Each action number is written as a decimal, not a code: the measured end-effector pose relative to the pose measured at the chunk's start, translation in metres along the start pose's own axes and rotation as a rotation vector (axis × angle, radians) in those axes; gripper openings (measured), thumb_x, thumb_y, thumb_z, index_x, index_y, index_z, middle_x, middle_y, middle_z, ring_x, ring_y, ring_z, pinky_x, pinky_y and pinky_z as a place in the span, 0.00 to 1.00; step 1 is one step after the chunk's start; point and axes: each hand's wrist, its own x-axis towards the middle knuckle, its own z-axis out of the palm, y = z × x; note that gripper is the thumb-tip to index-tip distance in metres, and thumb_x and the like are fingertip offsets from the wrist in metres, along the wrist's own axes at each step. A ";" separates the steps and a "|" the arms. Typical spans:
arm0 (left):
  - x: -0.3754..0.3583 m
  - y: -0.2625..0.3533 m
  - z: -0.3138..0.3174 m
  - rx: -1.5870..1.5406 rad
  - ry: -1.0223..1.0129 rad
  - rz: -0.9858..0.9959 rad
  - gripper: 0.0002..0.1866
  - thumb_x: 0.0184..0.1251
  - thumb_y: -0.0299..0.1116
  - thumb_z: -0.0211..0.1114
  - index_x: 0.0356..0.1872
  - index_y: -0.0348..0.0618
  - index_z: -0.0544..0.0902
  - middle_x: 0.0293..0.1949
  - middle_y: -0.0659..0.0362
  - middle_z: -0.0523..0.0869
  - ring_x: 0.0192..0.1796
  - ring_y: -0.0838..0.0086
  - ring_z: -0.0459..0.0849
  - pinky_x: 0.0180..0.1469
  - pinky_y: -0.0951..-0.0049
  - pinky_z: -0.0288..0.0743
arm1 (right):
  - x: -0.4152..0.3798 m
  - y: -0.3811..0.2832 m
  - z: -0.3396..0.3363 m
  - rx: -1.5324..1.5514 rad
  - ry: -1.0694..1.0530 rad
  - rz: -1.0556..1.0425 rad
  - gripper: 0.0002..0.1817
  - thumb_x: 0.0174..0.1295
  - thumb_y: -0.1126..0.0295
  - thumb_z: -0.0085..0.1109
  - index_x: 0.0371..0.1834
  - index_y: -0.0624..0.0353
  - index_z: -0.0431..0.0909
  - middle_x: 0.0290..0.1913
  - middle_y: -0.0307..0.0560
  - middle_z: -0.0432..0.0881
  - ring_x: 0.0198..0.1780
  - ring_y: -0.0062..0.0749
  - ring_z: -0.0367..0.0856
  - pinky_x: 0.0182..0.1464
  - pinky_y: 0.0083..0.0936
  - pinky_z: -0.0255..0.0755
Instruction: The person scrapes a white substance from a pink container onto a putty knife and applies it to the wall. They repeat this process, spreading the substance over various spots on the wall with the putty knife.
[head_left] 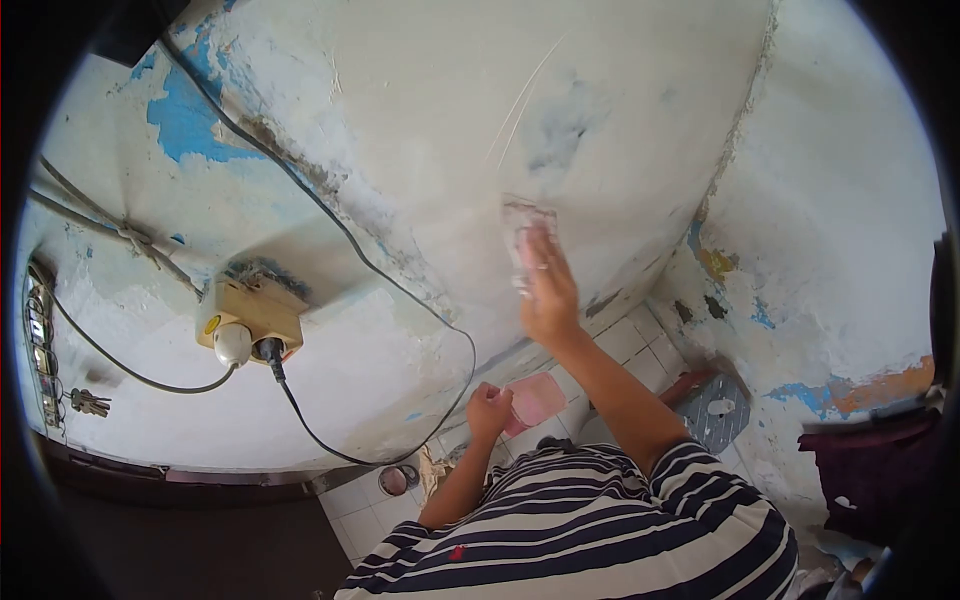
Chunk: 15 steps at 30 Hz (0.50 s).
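Observation:
My right hand (548, 290) is raised to the wall (440, 110), its fingers closed on a flat, whitish-pink scraper (527, 222) that lies against the plaster. Above the scraper is a grey-blue patch with thin curved scratch lines nearby. Lower down, my left hand (489, 410) grips the edge of a pink plastic container (537, 400) in front of my striped shirt. Small details of the scraper are blurred.
A cream socket box (255, 315) with a white plug and a black plug sits on the left wall. A black cable (350, 235) loops down near my left hand. Keys (90, 402) hang at far left. A grey stool (712, 408) and a round tin (393, 481) stand on the tiled floor.

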 end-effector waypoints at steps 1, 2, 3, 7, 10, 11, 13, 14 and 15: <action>0.003 0.001 0.000 -0.007 0.014 0.014 0.15 0.54 0.41 0.75 0.32 0.39 0.84 0.32 0.48 0.89 0.37 0.50 0.89 0.41 0.56 0.81 | 0.001 0.001 -0.011 0.233 0.131 0.182 0.33 0.65 0.79 0.55 0.77 0.67 0.67 0.78 0.67 0.67 0.79 0.66 0.64 0.78 0.57 0.57; 0.002 0.001 0.000 -0.013 0.024 0.023 0.15 0.53 0.41 0.75 0.32 0.39 0.84 0.32 0.48 0.89 0.37 0.51 0.89 0.41 0.55 0.81 | 0.002 0.002 -0.023 0.465 0.257 0.369 0.33 0.65 0.79 0.55 0.77 0.67 0.67 0.78 0.67 0.66 0.79 0.66 0.64 0.78 0.57 0.57; 0.001 0.001 -0.001 -0.012 0.026 0.022 0.15 0.53 0.41 0.75 0.32 0.39 0.84 0.32 0.48 0.89 0.37 0.51 0.89 0.41 0.55 0.81 | 0.014 0.013 -0.037 0.356 0.345 0.285 0.33 0.66 0.79 0.54 0.78 0.67 0.67 0.79 0.67 0.66 0.79 0.65 0.63 0.79 0.56 0.57; -0.004 -0.002 -0.003 -0.026 0.010 0.019 0.15 0.53 0.41 0.75 0.31 0.39 0.83 0.31 0.48 0.89 0.37 0.51 0.89 0.40 0.56 0.81 | 0.111 0.032 -0.061 -0.195 0.453 -0.029 0.33 0.66 0.77 0.54 0.77 0.67 0.67 0.79 0.66 0.66 0.81 0.67 0.60 0.80 0.56 0.55; -0.005 -0.002 -0.004 -0.026 0.007 0.011 0.15 0.53 0.41 0.75 0.31 0.39 0.83 0.31 0.48 0.89 0.37 0.51 0.89 0.40 0.56 0.81 | 0.091 0.041 -0.002 -0.116 0.234 -0.031 0.33 0.65 0.76 0.56 0.76 0.66 0.69 0.78 0.63 0.67 0.81 0.69 0.58 0.80 0.57 0.54; -0.004 -0.002 -0.005 -0.024 0.011 0.000 0.15 0.53 0.41 0.75 0.31 0.39 0.84 0.31 0.48 0.89 0.37 0.51 0.89 0.40 0.56 0.81 | 0.069 0.035 0.011 -0.080 0.184 -0.019 0.33 0.64 0.76 0.56 0.76 0.65 0.70 0.78 0.62 0.68 0.81 0.69 0.58 0.80 0.58 0.54; 0.001 0.001 -0.006 -0.027 0.021 0.006 0.15 0.53 0.41 0.75 0.31 0.39 0.84 0.31 0.48 0.89 0.37 0.51 0.89 0.40 0.56 0.81 | 0.006 0.017 0.032 -0.023 0.073 -0.004 0.33 0.62 0.78 0.56 0.75 0.65 0.71 0.78 0.61 0.69 0.81 0.69 0.59 0.80 0.57 0.54; -0.001 0.000 -0.006 -0.024 0.019 0.004 0.16 0.53 0.41 0.75 0.32 0.39 0.84 0.31 0.48 0.89 0.37 0.52 0.89 0.41 0.56 0.81 | -0.020 0.011 0.037 -0.002 0.007 0.007 0.33 0.62 0.78 0.56 0.74 0.65 0.71 0.78 0.61 0.69 0.80 0.68 0.60 0.80 0.57 0.55; -0.006 0.001 -0.008 -0.023 0.018 -0.009 0.16 0.53 0.41 0.75 0.32 0.39 0.84 0.31 0.48 0.89 0.37 0.52 0.89 0.41 0.56 0.81 | -0.035 0.001 0.030 0.003 -0.004 0.012 0.33 0.62 0.78 0.56 0.74 0.65 0.71 0.78 0.61 0.69 0.80 0.68 0.60 0.80 0.57 0.55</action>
